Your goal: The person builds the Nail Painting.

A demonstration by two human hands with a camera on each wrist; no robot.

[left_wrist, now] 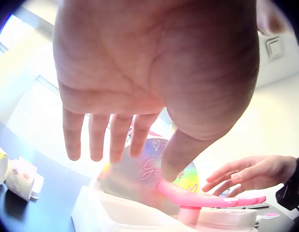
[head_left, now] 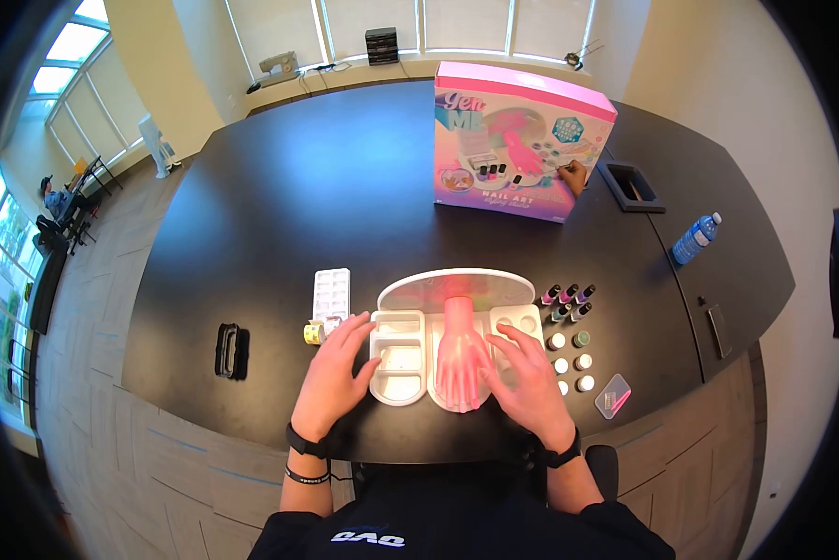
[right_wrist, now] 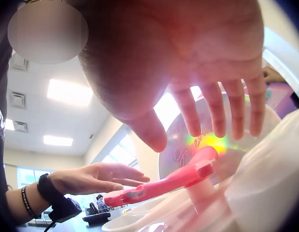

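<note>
A pink model hand (head_left: 461,359) lies palm down, fingers toward the person, on a white nail station whose left tray (head_left: 399,387) has compartments. Behind it stands an iridescent rounded panel (left_wrist: 127,166) with lettering. My left hand (head_left: 335,378) hovers over the left tray's outer side, fingers spread and relaxed, holding nothing. On the other side my right hand (head_left: 530,383) is spread above the right tray (head_left: 529,322), its thumb close to the model hand; whether they touch I cannot tell. In the right wrist view the model hand (right_wrist: 164,185) sits raised on a stand.
Nail polish bottles (head_left: 567,295) and several small jars (head_left: 583,361) stand right of the station, near a small clear container (head_left: 613,397). Left are a white mould tray (head_left: 331,294), tape rolls (head_left: 314,333) and a black holder (head_left: 228,351). A large box (head_left: 522,140) and water bottle (head_left: 696,239) stand farther back.
</note>
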